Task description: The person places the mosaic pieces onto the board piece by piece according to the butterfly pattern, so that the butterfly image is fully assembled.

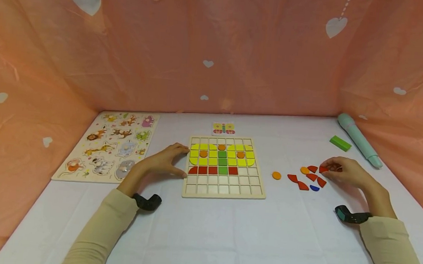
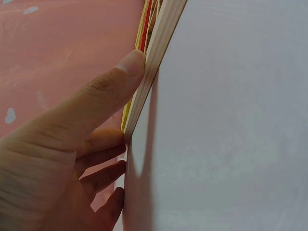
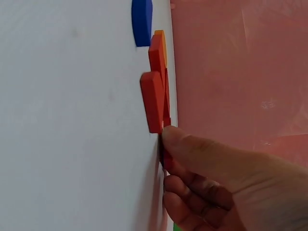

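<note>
My left hand (image 1: 162, 160) rests at the left edge of a wooden grid board (image 1: 225, 195), thumb and fingers spread along that edge. In the left wrist view the thumb touches the board's rim (image 2: 156, 57). Yellow, green, orange and red pieces on the grid form part of a butterfly. My right hand (image 1: 350, 172) pinches a red quarter-circle piece (image 1: 322, 169) between thumb and fingers at the right. Beside it lie more red quarter-circle pieces (image 1: 303, 185), orange discs (image 1: 276, 175) and a blue half-round piece (image 1: 314, 188).
A small butterfly picture card (image 1: 223, 128) lies behind the board. At the left is an animal peg puzzle (image 1: 109, 149). Farther right lie a green block (image 1: 340, 143) and a pale green microphone-shaped object (image 1: 360, 139). A pink curtain (image 1: 218, 45) hangs around the white table.
</note>
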The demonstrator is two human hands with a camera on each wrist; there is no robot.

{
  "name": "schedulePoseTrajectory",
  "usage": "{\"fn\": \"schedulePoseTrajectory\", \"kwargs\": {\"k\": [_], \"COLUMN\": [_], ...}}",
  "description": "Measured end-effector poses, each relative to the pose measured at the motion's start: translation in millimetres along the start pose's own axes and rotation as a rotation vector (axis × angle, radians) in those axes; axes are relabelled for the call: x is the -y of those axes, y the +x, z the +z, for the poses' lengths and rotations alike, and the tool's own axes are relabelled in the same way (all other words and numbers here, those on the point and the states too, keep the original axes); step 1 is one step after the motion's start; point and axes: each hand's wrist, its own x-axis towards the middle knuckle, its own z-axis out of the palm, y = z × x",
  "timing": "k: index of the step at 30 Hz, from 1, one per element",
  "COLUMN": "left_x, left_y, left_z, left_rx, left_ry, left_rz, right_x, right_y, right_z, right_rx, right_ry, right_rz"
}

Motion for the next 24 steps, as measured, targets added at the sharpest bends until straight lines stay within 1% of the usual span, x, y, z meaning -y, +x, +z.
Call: {"fn": "schedulePoseTrajectory", "kwargs": {"k": [3, 6, 9, 12, 14, 17, 21, 24], "left_x": [-0.3, -0.8, -1.0, -1.1, -1.4, -2.4, -4.4, -5.5], "left_y": [-0.4, -0.8, -0.5, -0.5, -0.7, -1.0, -1.5, -1.7], "left_z": [-0.9, -1.7, -1.6, -0.7, -0.7, -0.9, -1.6, -2.0], "left_rx": [-0.004, -0.004, -0.002, 0.0, -0.001, -0.003, -0.001, 0.003], "left_ry": [0.002, 0.0, -0.011, -0.019, -0.024, -0.026, -0.033, -0.035], "left_rz": [0.001, 0.01, 0.017, 0.012, 0.012, 0.018, 0.016, 0.005], "right_x": [4.4, 15.0, 34.7, 61.3, 79.5, 105.2, 134.3, 148.6], "right_y": [2.9, 9.0, 18.9, 31.8, 40.6, 51.5, 61.2, 66.3], "right_z": [-2.0, -3.8, -4.3, 0.4, 6.6, 20.3, 41.6, 55.9], "right_rx": [-0.04, -0.123, -0.202, -0.237, -0.244, -0.234, -0.172, -0.125], "right_ry": [-0.011, 0.012, 0.041, 0.061, 0.072, 0.104, 0.158, 0.176], "right_rz": [-0.005, -0.04, -0.1, -0.144, -0.173, -0.219, -0.298, -0.359]}}
